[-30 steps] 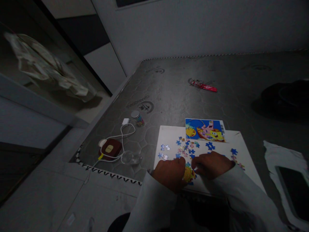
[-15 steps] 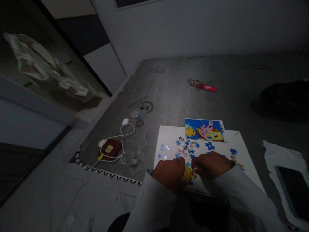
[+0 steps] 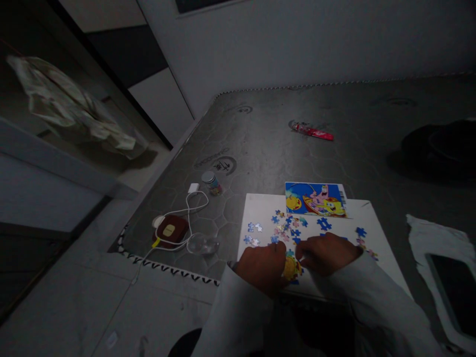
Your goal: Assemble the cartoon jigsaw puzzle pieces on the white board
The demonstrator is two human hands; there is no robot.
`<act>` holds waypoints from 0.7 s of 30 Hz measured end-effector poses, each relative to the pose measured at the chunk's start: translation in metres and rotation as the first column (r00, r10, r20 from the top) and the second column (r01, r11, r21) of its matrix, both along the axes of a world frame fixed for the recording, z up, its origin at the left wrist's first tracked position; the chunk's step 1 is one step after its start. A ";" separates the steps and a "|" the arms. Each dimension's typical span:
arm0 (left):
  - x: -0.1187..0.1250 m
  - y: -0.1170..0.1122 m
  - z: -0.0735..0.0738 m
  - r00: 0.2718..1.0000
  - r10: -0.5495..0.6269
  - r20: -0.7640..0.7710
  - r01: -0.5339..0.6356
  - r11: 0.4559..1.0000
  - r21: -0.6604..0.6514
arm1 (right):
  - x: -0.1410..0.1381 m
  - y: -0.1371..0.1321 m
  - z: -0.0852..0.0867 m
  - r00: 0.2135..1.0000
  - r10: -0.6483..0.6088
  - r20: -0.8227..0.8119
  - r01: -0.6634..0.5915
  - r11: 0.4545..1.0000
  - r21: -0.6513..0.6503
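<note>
My left hand [image 3: 262, 265] is closed, its fingers curled against the left side of a joined yellow patch of jigsaw puzzle [image 3: 292, 268]. From the other side my right hand [image 3: 329, 253] pinches at the patch's upper right edge, a small pale bit of a jigsaw piece showing at its fingertips. What lies under the left fingers is hidden. Loose jigsaw pieces [image 3: 286, 229], mostly blue and pink, are heaped just beyond both hands. A joined blue cluster [image 3: 324, 224] lies above my right hand. The picture card [image 3: 315, 200] with cartoon figures rests at the board's far edge.
The white board [image 3: 383, 258] carries more pieces at its left and right. Left of it are a clear plastic item [image 3: 203, 244], a brown device [image 3: 171, 231] with a white cable, and a small jar [image 3: 211, 183]. A phone [image 3: 451, 292] lies at right, a red packet [image 3: 314, 131] farther back.
Both hands stay almost in place at the yellow patch. The view shifts very slightly; no piece has visibly changed position.
</note>
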State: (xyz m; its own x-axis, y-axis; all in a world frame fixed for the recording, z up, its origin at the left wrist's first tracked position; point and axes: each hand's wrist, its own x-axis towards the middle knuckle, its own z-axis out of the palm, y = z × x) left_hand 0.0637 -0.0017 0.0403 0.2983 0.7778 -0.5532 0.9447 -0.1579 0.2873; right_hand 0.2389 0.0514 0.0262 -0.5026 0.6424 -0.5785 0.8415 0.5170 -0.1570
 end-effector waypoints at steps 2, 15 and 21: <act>0.000 -0.001 -0.001 1.000 0.005 0.003 -0.005 1.000 -0.004 | 0.000 0.000 0.001 1.000 0.000 0.006 0.000 1.000 -0.008; 0.000 -0.001 0.003 1.000 0.004 -0.008 -0.004 1.000 -0.009 | 0.002 0.001 -0.004 0.999 0.013 -0.039 -0.014 1.000 -0.011; -0.001 -0.001 -0.001 1.000 -0.009 -0.003 0.009 1.000 0.015 | 0.002 0.001 -0.002 1.000 -0.026 -0.015 0.026 1.000 0.011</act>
